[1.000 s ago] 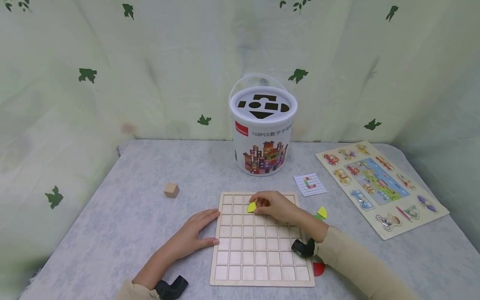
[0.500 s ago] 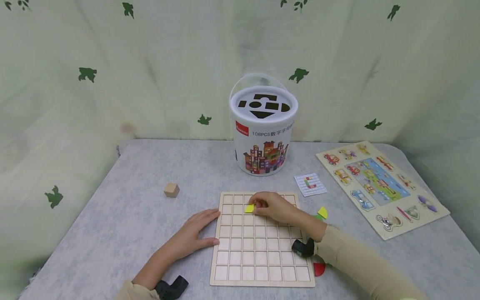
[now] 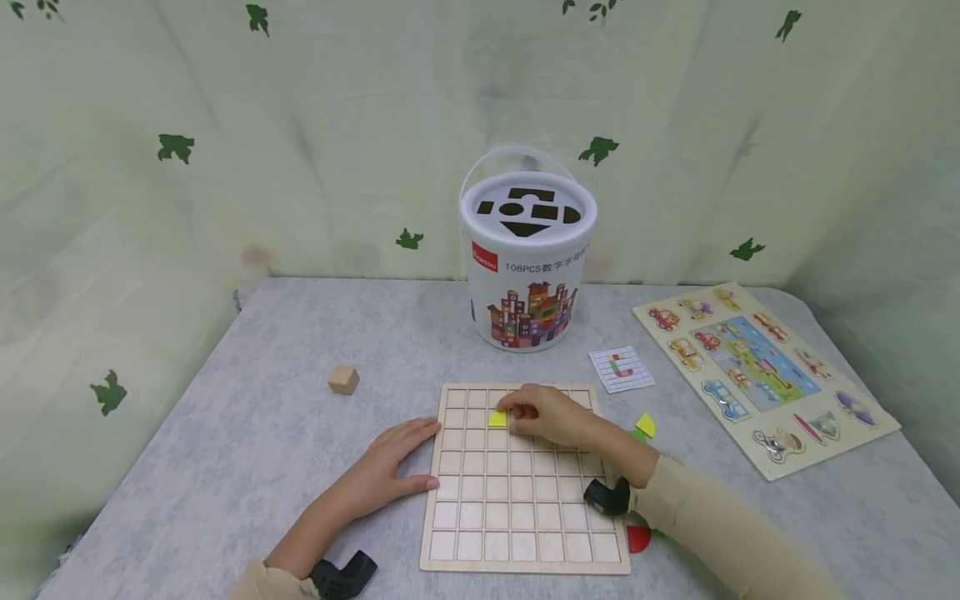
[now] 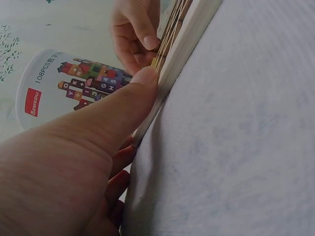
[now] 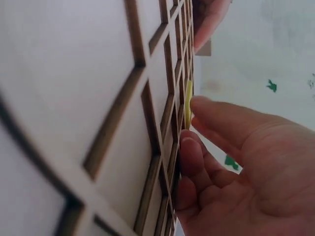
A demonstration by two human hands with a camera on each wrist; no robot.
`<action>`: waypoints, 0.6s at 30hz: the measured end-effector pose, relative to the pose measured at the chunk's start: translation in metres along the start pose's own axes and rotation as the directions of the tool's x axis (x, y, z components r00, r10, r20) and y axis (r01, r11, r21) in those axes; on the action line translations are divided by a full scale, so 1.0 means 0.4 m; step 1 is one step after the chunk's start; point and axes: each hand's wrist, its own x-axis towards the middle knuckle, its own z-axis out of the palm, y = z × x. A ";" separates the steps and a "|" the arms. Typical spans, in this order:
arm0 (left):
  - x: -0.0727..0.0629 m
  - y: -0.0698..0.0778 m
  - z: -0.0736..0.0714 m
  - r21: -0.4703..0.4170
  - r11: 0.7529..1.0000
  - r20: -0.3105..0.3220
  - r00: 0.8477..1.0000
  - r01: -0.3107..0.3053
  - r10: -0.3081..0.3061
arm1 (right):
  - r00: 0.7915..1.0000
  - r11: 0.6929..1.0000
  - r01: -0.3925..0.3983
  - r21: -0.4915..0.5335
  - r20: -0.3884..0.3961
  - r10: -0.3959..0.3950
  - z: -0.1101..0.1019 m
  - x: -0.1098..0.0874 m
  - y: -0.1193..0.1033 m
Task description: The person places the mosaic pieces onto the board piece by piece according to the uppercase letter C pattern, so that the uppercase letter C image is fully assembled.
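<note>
A wooden grid board (image 3: 522,546) lies flat on the grey-covered table. My right hand (image 3: 551,414) is over its upper part, thumb and curled fingers pinching the right edge of a small yellow piece (image 3: 497,419). That piece lies at the third cell from the left, second row from the top. In the right wrist view the yellow piece (image 5: 188,103) shows edge-on at the thumb tip, low against the grid ridges. My left hand (image 3: 390,462) rests on the table with extended fingers, its fingertips and thumb touching the board's left edge; the left wrist view shows the thumb (image 4: 118,108) along that edge.
A white bucket (image 3: 525,275) with a holed lid stands behind the board. Nearby lies a card (image 3: 621,369) with a grid pattern. A picture puzzle (image 3: 765,375) is at right, a wooden cube (image 3: 343,380) at left. Yellow (image 3: 646,426) and red pieces (image 3: 638,538) lie by the board's right side.
The yellow piece has shifted slightly left and from tilted to flat in the grid, with my right hand following a little. My left hand has stayed in place.
</note>
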 end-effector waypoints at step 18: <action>-0.001 0.000 0.000 -0.001 1.000 0.003 1.000 0.002 -0.002 | 0.971 0.998 -0.005 0.064 -0.237 0.020 -0.129 -0.219 -0.029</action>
